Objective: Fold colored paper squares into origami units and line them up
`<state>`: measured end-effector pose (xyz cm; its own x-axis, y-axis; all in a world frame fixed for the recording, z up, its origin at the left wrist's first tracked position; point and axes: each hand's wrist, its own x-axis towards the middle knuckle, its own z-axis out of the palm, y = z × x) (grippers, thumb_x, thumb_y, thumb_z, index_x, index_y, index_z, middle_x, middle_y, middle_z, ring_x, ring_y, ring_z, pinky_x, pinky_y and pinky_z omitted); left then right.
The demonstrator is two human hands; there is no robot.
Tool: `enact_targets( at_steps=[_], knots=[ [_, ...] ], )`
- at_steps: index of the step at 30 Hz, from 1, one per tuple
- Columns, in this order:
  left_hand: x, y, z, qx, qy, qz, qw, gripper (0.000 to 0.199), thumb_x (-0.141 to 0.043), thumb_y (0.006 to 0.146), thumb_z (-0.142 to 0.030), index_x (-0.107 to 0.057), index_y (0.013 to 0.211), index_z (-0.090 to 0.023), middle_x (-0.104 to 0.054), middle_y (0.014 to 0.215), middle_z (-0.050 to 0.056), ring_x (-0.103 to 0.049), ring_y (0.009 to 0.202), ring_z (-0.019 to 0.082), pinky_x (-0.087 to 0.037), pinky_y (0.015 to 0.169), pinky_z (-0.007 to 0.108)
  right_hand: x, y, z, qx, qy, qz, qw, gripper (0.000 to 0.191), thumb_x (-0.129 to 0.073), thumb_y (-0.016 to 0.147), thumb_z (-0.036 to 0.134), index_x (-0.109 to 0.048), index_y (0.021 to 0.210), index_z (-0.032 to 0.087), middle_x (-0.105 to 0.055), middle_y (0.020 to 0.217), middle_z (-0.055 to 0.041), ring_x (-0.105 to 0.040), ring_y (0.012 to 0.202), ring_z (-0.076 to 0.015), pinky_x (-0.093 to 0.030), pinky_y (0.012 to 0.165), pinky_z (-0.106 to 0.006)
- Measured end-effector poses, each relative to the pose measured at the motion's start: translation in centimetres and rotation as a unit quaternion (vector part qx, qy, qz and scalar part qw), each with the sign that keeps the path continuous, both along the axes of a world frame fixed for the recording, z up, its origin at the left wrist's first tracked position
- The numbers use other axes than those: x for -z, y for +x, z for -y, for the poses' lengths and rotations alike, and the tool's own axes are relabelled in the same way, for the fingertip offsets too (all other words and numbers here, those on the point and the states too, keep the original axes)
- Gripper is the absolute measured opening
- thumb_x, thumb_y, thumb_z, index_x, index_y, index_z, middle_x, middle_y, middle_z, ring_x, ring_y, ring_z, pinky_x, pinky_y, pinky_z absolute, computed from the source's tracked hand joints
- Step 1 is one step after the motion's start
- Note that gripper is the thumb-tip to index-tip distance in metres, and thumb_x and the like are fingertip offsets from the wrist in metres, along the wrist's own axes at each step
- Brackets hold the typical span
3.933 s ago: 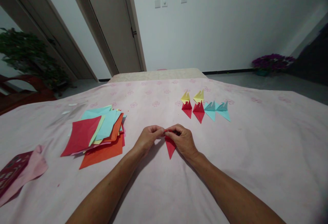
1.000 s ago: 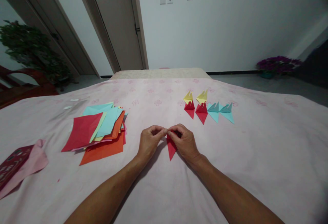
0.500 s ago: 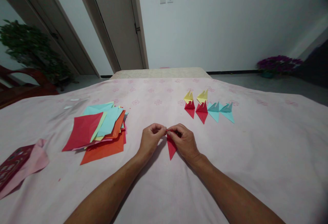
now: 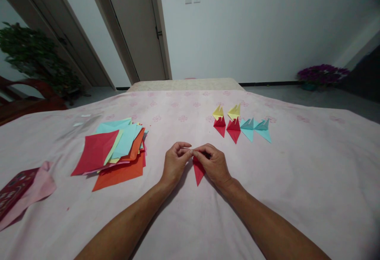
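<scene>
Spread before you is a pink, flowered, cloth-covered counter. At nine o'clock lies a loose pile of coloured paper sheets. At the centre, your right hand, thumb and forefinger closed, pinches a red folded paper pointing to six o'clock. Your left hand, half-curled, forefinger raised, meets its top; whether it grips is hidden. Between one and two o'clock sit six folded paper birds.

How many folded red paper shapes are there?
3: one red shape in the right hand, the left hand at its top; the left red bird and right red bird farther back, in front of the yellow birds. The paper pile could hide others.
</scene>
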<state>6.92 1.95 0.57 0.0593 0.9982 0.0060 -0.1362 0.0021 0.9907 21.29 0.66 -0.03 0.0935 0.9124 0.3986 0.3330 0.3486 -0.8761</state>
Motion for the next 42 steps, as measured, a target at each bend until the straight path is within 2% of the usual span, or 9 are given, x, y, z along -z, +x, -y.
enact_targets(
  at_steps=[8,13,17,20,32,42],
  knots=[
    [-0.4,0.3,0.4,0.008,-0.021,0.013,1.0,0.035,-0.078,0.073,-0.029,-0.06,0.099,-0.016,-0.071,0.073,0.002,-0.064,0.067,0.012,-0.047,0.069,0.024,-0.4,0.0,0.1,0.041,-0.004,0.065,0.997,0.012,-0.06,0.084,0.019,-0.068,0.075,0.021,-0.067,0.077,-0.0003,-0.062,0.071,-0.0151,-0.045,0.067,-0.027],
    [-0.4,0.4,0.5,0.009,-0.022,0.018,1.0,0.033,-0.078,0.073,-0.028,-0.06,0.098,-0.016,-0.071,0.074,0.002,-0.063,0.068,0.011,-0.047,0.069,0.024,-0.5,0.0,0.1,0.052,-0.012,0.076,0.996,0.014,-0.058,0.085,0.022,-0.068,0.075,0.021,-0.068,0.078,-0.0008,-0.062,0.073,-0.0161,-0.046,0.069,-0.028],
    [-0.5,0.3,0.5,0.009,-0.032,0.025,0.999,0.033,-0.079,0.072,-0.028,-0.061,0.096,-0.016,-0.072,0.074,0.002,-0.064,0.068,0.012,-0.047,0.069,0.024,-0.2,0.5,0.1,0.009,-0.062,0.009,0.998,0.017,-0.058,0.087,0.029,-0.072,0.08,0.022,-0.071,0.082,-0.0021,-0.065,0.078,-0.0176,-0.049,0.072,-0.029],
    [-0.5,0.2,0.6,0.012,-0.037,0.031,0.999,0.031,-0.079,0.07,-0.027,-0.062,0.093,-0.016,-0.072,0.076,0.003,-0.066,0.072,0.013,-0.049,0.073,0.025,0.0,0.9,0.2,-0.029,-0.072,-0.027,0.997,0.019,-0.059,0.087,0.031,-0.075,0.088,0.021,-0.073,0.089,-0.0038,-0.067,0.083,-0.0187,-0.051,0.077,-0.03],
    [-0.3,0.2,0.9,0.001,0.046,-0.048,0.998,0.014,-0.075,0.073,-0.023,-0.067,0.083,-0.017,-0.071,0.079,0.003,-0.065,0.074,0.015,-0.052,0.068,0.024,0.2,0.7,0.5,-0.023,-0.043,-0.018,0.999,0.016,-0.062,0.085,0.025,-0.078,0.09,0.025,-0.073,0.088,-0.0037,-0.067,0.083,-0.0189,-0.052,0.076,-0.031],
    [-0.8,0.5,1.0,-0.001,0.094,-0.085,0.992,0.007,-0.071,0.077,-0.023,-0.072,0.08,-0.018,-0.073,0.079,0.003,-0.066,0.075,0.016,-0.051,0.072,0.026,0.4,0.7,0.5,-0.022,-0.018,-0.003,1.0,0.016,-0.062,0.087,0.022,-0.077,0.09,0.025,-0.071,0.085,-0.0026,-0.066,0.081,-0.0175,-0.051,0.074,-0.029]
  ],
)
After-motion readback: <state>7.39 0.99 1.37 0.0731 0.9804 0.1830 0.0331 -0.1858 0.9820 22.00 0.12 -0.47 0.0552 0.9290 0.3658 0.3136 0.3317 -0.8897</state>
